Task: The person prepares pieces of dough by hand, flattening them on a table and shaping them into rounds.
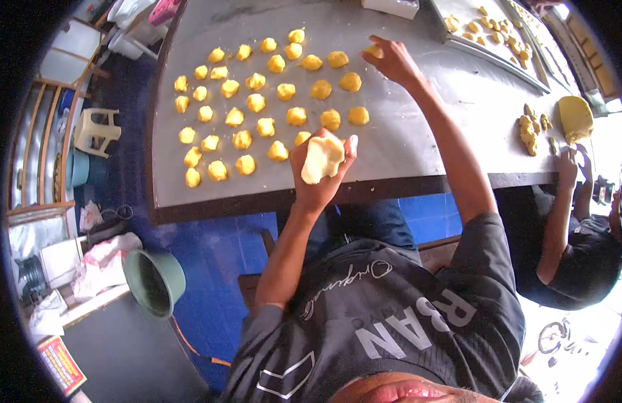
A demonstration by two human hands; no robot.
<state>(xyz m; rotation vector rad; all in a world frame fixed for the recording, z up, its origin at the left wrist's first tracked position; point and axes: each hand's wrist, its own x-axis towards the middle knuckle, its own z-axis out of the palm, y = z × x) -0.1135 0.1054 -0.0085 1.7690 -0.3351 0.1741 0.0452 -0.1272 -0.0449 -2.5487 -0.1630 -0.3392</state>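
Close to the table's front edge, my left hand is wrapped round a large pale-yellow lump of dough, which bulges out above the fingers. Farther out, my right hand has its fingertips closed on a small yellow dough ball at the right end of the rows. Many similar dough balls sit in loose rows on the grey metal table, left of my right hand. One dough ball lies just beyond my left hand and is partly hidden by it.
Trays of small yellow pieces stand at the far right. A co-worker's hands are at the right edge, near a slab of yellow dough and dough strips. A green basin and a cream stool stand left.
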